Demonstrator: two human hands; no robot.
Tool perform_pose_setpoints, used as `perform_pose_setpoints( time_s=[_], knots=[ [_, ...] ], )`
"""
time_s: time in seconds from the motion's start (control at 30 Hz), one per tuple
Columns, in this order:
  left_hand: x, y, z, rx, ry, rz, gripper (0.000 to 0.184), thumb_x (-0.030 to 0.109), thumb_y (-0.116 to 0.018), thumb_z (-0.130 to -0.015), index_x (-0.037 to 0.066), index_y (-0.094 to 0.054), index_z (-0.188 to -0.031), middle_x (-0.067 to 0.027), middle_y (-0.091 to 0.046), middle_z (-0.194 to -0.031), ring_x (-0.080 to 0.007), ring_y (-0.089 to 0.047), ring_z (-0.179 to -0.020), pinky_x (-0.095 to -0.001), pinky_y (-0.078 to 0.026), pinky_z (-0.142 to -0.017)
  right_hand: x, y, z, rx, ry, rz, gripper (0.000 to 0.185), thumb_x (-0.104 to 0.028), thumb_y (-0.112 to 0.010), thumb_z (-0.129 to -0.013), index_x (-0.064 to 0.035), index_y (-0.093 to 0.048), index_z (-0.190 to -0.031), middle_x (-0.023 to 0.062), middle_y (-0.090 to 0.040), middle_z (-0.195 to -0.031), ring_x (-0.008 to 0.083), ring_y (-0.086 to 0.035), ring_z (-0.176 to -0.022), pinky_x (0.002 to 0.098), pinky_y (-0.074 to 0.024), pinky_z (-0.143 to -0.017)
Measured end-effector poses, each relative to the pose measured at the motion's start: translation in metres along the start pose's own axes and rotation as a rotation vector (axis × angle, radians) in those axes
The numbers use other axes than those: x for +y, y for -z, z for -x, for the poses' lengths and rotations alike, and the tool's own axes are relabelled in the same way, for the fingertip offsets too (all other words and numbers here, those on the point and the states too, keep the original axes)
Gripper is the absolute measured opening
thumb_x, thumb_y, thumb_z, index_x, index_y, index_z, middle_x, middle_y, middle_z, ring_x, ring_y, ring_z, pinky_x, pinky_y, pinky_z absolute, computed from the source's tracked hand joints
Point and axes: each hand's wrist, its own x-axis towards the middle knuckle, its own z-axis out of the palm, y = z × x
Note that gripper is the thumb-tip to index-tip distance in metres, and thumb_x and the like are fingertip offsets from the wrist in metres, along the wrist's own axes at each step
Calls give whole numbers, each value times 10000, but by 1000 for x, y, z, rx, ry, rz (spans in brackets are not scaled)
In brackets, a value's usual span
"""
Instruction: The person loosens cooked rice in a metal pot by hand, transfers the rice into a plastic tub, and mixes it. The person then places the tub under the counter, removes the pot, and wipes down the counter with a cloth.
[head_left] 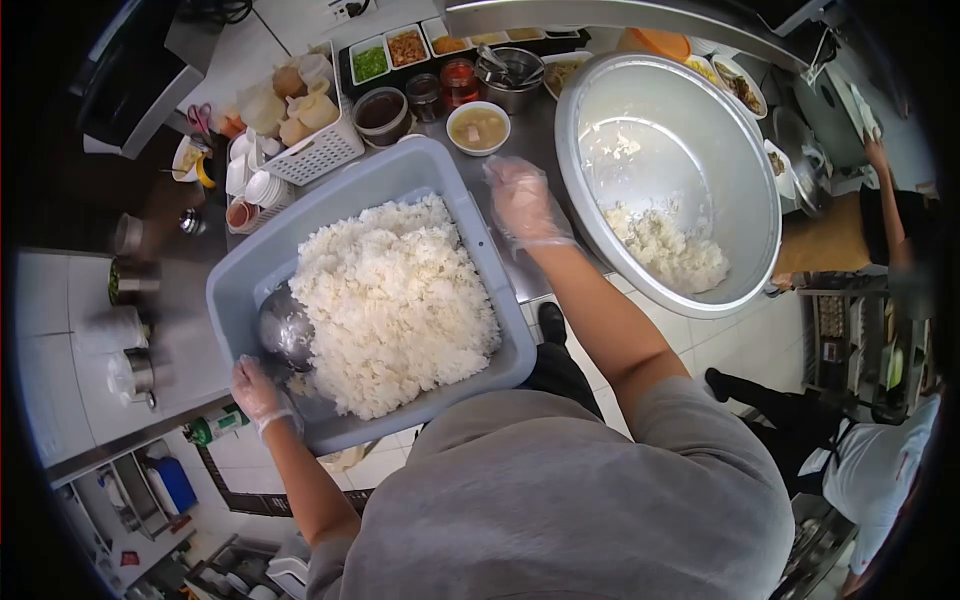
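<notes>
My left hand [258,390], in a clear plastic glove, is closed on the near left rim of a grey plastic tub [232,262]. A large mound of cooked white rice [395,300] fills much of the tub. Beside the mound, at the tub's left, lies a rounded shiny metal bowl [287,328], partly covered by rice. Also gloved, my right hand [527,203] is between the tub and a big metal basin [572,170], its fingers curled together; their undersides are hidden. The tilted basin has leftover rice [670,250] along its lower side.
Behind the tub stand a soup bowl [478,129], sauce jars [459,82], a metal pot [512,78] and topping trays [407,48]. A white basket [318,148] of wrapped items is at the back left. Another person [870,460] is at the right.
</notes>
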Motion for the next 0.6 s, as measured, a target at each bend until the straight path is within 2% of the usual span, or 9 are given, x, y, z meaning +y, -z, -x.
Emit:
perform_pose_setpoints(
  time_s=[0.03,0.13,0.27,0.3,0.37,0.43,0.47,0.5,0.6],
  knots=[
    [17,10,3,-7,107,198,336,251,-469,-939,-53,-603,-887,-119,-631,-755,-227,-584,-692,-349,-457,-661,8,-13,2,-85,-45,84,243,-68,-566,-781,-55,-647,-1010,125,-650,-921,299,-634,-845,400,-510,-764],
    [21,38,-2,119,189,166,326,242,-479,-947,-56,-591,-874,-87,-611,-743,-167,-550,-677,-310,-447,-649,24,-43,7,-151,136,364,229,-64,-511,-801,-74,-651,-982,117,-634,-957,303,-624,-859,413,-507,-766],
    [-42,63,-26,275,180,47,297,212,-473,-955,-43,-616,-900,-89,-620,-741,-174,-579,-687,-323,-465,-659,54,-72,8,-347,254,427,204,-59,-521,-801,-54,-673,-937,102,-646,-829,272,-625,-752,356,-519,-722],
    [-99,57,-39,283,260,293,289,239,-505,-937,-14,-631,-878,-77,-623,-732,-172,-586,-678,-316,-465,-646,46,-63,7,-221,114,154,185,-52,-535,-795,-42,-675,-915,107,-647,-805,268,-620,-730,340,-514,-715],
    [-148,62,-41,38,261,-16,285,262,-525,-921,8,-633,-848,-61,-625,-731,-168,-583,-664,-306,-458,-631,8,-22,-4,30,-152,-392,148,-37,-562,-783,-17,-679,-870,116,-649,-758,259,-609,-686,309,-504,-700],
    [-221,49,-45,-60,826,792,286,287,-528,-895,40,-641,-805,-35,-630,-737,-168,-575,-645,-298,-455,-603,-33,12,-8,-57,-298,-762,119,-52,-614,-791,9,-680,-870,130,-659,-776,210,-622,-695,283,-502,-701],
    [-212,47,-35,-81,840,817,279,275,-519,-893,42,-641,-799,-36,-633,-741,-171,-576,-646,-303,-459,-602,-52,30,-10,-94,-383,-943,117,-59,-640,-796,22,-680,-870,138,-664,-785,185,-629,-700,270,-501,-702],
    [-188,43,-20,-107,850,839,273,262,-509,-891,45,-641,-793,-37,-635,-746,-175,-578,-647,-309,-464,-600,-71,47,-14,-160,-287,-857,99,-49,-581,-790,-6,-648,-731,144,-665,-767,287,-623,-686,335,-491,-645],
    [-92,45,3,-152,851,837,257,223,-486,-873,38,-644,-789,-68,-645,-765,-194,-588,-662,-316,-483,-622,-19,21,-27,-164,-16,-126,140,-116,-571,-806,-19,-663,-764,154,-672,-802,313,-646,-741,368,-514,-683]
  ],
)
